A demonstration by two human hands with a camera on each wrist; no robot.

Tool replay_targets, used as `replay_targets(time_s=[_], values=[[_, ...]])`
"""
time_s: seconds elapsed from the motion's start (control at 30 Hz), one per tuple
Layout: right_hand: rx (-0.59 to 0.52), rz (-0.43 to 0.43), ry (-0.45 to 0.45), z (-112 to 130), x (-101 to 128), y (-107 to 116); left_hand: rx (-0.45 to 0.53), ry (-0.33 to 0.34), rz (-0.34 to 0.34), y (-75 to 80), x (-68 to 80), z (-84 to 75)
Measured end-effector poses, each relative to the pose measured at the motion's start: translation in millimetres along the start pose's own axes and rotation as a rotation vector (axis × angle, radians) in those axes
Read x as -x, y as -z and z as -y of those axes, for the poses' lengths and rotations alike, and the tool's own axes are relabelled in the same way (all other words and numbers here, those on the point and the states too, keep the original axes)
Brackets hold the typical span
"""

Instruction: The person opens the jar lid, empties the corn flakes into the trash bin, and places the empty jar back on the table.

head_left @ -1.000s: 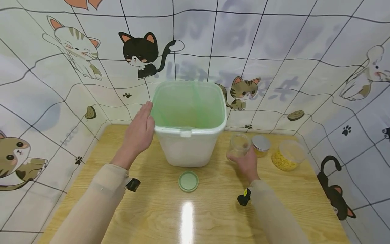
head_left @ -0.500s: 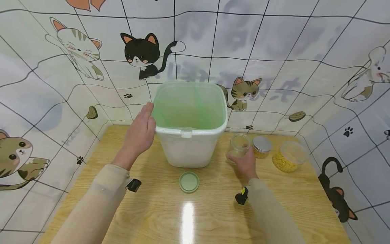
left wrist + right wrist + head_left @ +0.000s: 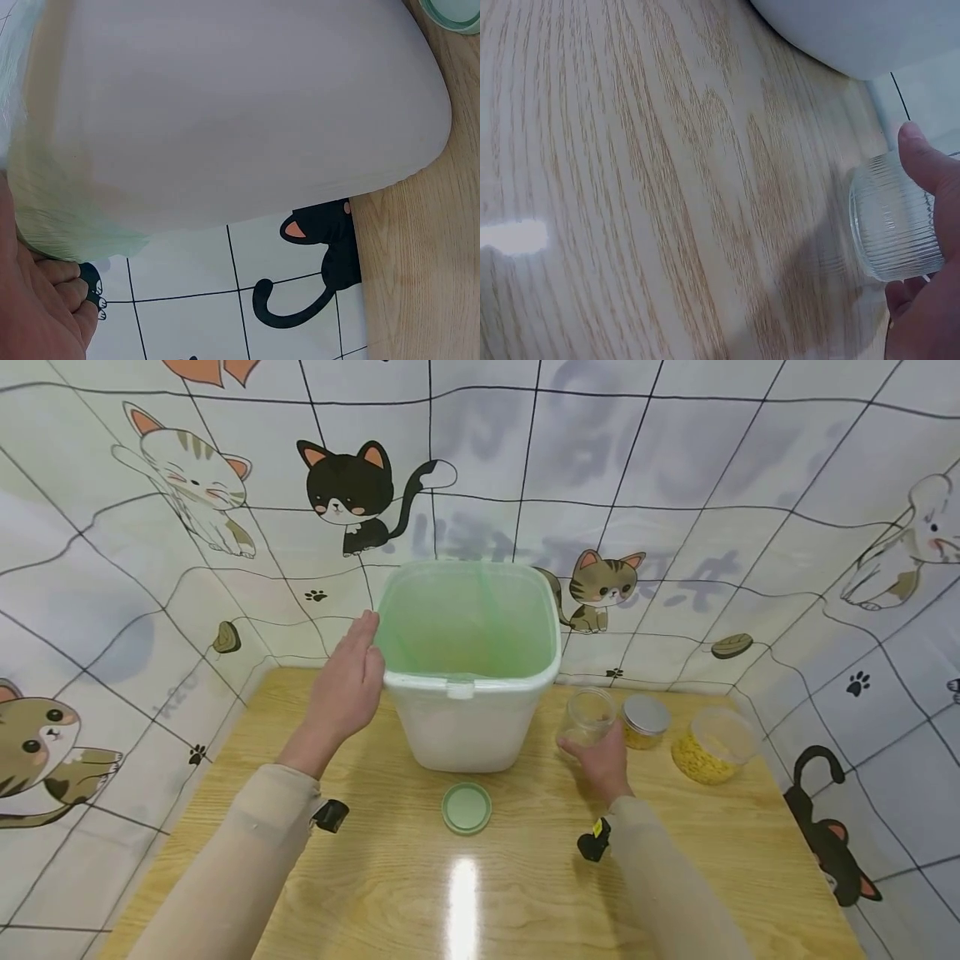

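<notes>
A white bin (image 3: 465, 718) lined with a green bag stands at the middle back of the wooden table; its white wall (image 3: 240, 112) fills the left wrist view. My left hand (image 3: 347, 681) lies flat against the bin's left side near the rim, fingers straight. My right hand (image 3: 600, 758) grips a clear ribbed glass jar (image 3: 588, 716) standing on the table right of the bin. In the right wrist view the thumb and fingers wrap round the jar (image 3: 896, 225). The jar has no lid on.
A round green lid (image 3: 466, 807) lies in front of the bin. Right of the held jar stand a jar with a silver lid (image 3: 643, 720) and a clear tub of yellow grains (image 3: 708, 743). Cat-print sheets wall in the table (image 3: 375, 877) on three sides.
Almost nothing differs; both hands keep their places, the right hand still round the jar, and the view has shifted a trifle.
</notes>
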State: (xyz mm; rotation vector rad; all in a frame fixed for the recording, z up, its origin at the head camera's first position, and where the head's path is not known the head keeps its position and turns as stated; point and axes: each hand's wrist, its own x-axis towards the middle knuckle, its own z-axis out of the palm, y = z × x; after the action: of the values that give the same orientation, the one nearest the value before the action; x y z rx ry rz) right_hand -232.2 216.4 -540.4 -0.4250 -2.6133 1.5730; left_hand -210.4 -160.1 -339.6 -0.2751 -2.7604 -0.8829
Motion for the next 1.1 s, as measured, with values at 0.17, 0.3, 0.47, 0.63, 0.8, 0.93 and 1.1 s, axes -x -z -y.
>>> replay_targets(time_s=[0.17, 0.3, 0.47, 0.63, 0.8, 0.93, 1.1], values=[[0.036, 0.071, -0.013, 3, 1, 6, -0.004, -0.001, -0.006, 1.2, -1.1, 1.3], [0.122, 0.116, -0.016, 2, 5, 17, -0.002, 0.007, -0.011, 1.1, -0.9, 2.0], [0.190, 0.064, -0.063, -5, 12, 33, -0.002, 0.005, -0.017, 1.2, -1.3, 3.4], [0.227, -0.034, -0.127, -15, 12, 48, 0.004, 0.000, -0.018, 1.8, -0.9, 3.5], [0.182, -0.068, -0.154, -20, 9, 60, 0.012, 0.004, -0.013, 0.1, -0.3, 3.1], [0.148, -0.119, -0.118, -20, 3, 65, 0.016, 0.008, -0.008, -1.1, -0.3, 2.0], [0.075, -0.139, -0.101, -18, -7, 63, 0.005, 0.019, -0.005, -0.6, -0.5, 1.6]])
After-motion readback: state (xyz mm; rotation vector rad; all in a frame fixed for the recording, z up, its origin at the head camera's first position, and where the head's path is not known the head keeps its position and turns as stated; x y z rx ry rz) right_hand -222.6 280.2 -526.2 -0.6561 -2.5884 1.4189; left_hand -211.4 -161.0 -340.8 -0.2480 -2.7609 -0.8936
